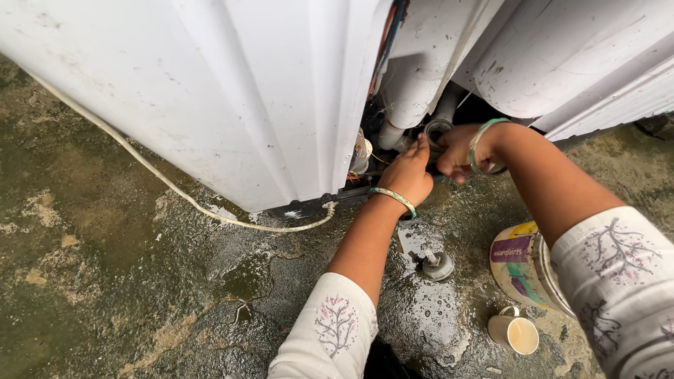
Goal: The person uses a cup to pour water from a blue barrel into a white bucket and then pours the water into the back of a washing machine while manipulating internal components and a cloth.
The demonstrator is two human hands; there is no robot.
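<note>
Wet concrete floor (pixel 105 281) under white cord (pixel 168 184), paint bucket (pixel 523 270), mug (pixel 514 331).

Your sleeves (pixel 330 330): white, printed with grey-and-pink branching trees. Your bangles (pixel 394 198): pale green, one on each wrist. Appliance casing (pixel 232 91) before you: white, scuffed with grey marks. Cord (pixel 161 175): off-white. Wires (pixel 385 42) in the opening: orange and blue. Bucket (pixel 523 270): cream with purple, yellow and green label blocks. Mug (pixel 514 331): cream. Floor (pixel 105 281): dark grey, wet, blotched tan.
</note>
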